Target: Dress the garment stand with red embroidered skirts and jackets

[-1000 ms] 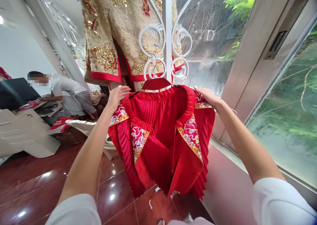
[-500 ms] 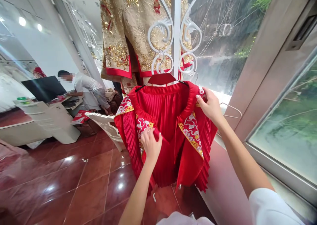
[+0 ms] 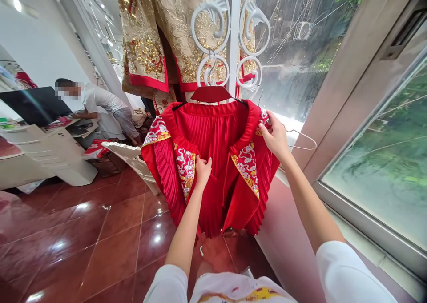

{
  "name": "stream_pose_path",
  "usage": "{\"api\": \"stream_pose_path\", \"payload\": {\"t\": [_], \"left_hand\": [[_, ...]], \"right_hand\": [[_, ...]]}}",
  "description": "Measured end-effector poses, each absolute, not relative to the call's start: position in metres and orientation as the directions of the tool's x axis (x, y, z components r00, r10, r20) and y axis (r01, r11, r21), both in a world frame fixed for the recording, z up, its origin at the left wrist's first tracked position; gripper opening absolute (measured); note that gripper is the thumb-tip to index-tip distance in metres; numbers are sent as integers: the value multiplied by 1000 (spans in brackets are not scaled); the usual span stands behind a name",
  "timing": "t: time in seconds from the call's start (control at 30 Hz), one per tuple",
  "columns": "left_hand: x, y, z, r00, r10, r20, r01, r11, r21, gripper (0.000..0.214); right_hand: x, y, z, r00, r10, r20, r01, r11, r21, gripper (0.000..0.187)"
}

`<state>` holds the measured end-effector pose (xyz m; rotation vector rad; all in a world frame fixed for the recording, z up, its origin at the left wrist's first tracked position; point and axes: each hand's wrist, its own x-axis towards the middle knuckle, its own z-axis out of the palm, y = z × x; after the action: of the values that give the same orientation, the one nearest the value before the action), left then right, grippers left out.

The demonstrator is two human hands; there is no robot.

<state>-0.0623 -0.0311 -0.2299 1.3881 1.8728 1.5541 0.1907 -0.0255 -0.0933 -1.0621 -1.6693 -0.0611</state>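
Note:
A red pleated skirt (image 3: 213, 134) with silver and gold embroidered panels hangs in front of me. Its gathered waistband spreads around a dark red hanger (image 3: 211, 94). My left hand (image 3: 203, 172) is closed at the inner edge of the left embroidered panel (image 3: 185, 165), thumb pointing up; part of its grip is hidden behind the fingers. At the upper right, my right hand (image 3: 275, 136) pinches the skirt's embroidered edge beside the waistband. The right embroidered panel (image 3: 246, 165) hangs loose between my hands, with the red front flap below it.
Behind the skirt, gold sequined garments (image 3: 147, 49) hang by a white scrolled metal rack (image 3: 234, 36). A wire hanger (image 3: 303, 141) sticks out by the window frame (image 3: 336, 85). At the left are a white chair (image 3: 133, 158), a desk (image 3: 63, 152) and a person bending over (image 3: 103, 101).
My left hand has shifted from over the left embroidered panel to its inner edge, uncovering more embroidery. My right hand keeps its pinch. The whole view has shifted slightly.

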Motion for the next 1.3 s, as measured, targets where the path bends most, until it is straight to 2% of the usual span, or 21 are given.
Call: {"api": "stream_pose_path", "payload": {"t": [0.13,0.3,0.47,0.63,0.67,0.73,0.8,0.83,0.9,0.97,1.07,1.2,1.3], "left_hand": [[-64,-32,-223,-424,860,285,396,-108,912,16],[-58,-64,-232,-391,878,275,261,-181,948,28],[-61,-96,-268,-383,916,121,-23,-140,990,30],[-75,-124,-297,-312,948,-66,-219,-4,976,37],[-78,-128,-302,-307,947,-95,-241,20,970,38],[-84,-135,-311,-306,941,-141,-276,54,960,39],[-88,-140,-319,-310,935,-174,-301,77,950,40],[-90,-141,-322,-310,932,-187,-311,87,947,40],[-93,-142,-324,-303,930,-209,-326,105,940,41],[-95,-143,-325,-292,930,-223,-342,117,932,40],[-98,-144,-326,-265,930,-254,-375,144,916,36],[-99,-148,-338,-157,924,-349,-425,256,868,26],[-94,-150,-352,-37,890,-455,-446,393,804,23]], "right_hand": [[187,-26,-96,20,599,801,643,605,-469,52],[184,-29,-104,18,580,814,653,610,-449,56],[187,-33,-108,-2,565,825,664,617,-421,58],[166,-62,-137,207,496,843,760,462,-458,51],[156,-70,-151,205,520,830,768,440,-465,48],[128,-81,-185,16,673,739,770,463,-438,41],[97,-84,-222,-284,839,464,764,490,-420,41],[83,-82,-239,-350,887,301,784,453,-424,43],[61,-74,-266,-373,926,65,829,364,-425,46],[51,-64,-283,-349,937,-9,844,311,-437,42],[52,-58,-292,-323,946,37,817,299,-494,36],[56,-75,-297,-272,952,143,753,303,-585,37],[51,-92,-311,-169,954,248,582,299,-756,35]]}}
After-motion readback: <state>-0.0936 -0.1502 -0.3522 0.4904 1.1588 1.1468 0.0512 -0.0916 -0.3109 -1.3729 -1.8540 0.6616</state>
